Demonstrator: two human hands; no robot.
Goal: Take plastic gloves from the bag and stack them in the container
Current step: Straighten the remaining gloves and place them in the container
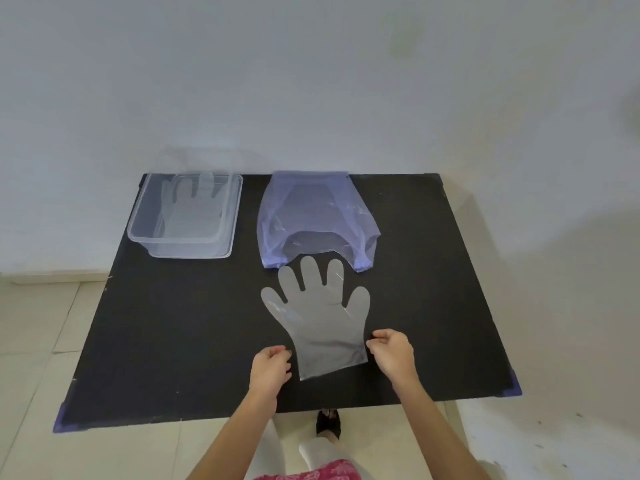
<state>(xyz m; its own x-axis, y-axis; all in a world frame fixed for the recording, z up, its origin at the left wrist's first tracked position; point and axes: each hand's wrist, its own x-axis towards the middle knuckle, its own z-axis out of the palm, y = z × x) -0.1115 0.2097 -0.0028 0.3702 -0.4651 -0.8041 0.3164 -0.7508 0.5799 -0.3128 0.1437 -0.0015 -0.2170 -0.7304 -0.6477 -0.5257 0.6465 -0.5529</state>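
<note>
A clear plastic glove (320, 317) lies flat on the black table (173, 334), fingers pointing away from me toward the bag. The bluish translucent bag (311, 216) lies behind it with its mouth facing me. A clear container (138, 220) stands at the back left with at least one glove (194, 206) laid inside. My left hand (270, 370) hovers just left of the glove's cuff, fingers curled, holding nothing. My right hand (393, 351) is at the cuff's right corner, fingertips pinched close to its edge; I cannot tell whether they grip it.
The table's near edge runs just under my wrists, with purple tape at the corners (62, 424). A white wall rises behind the table. Tiled floor and a foot (329, 424) show below the edge.
</note>
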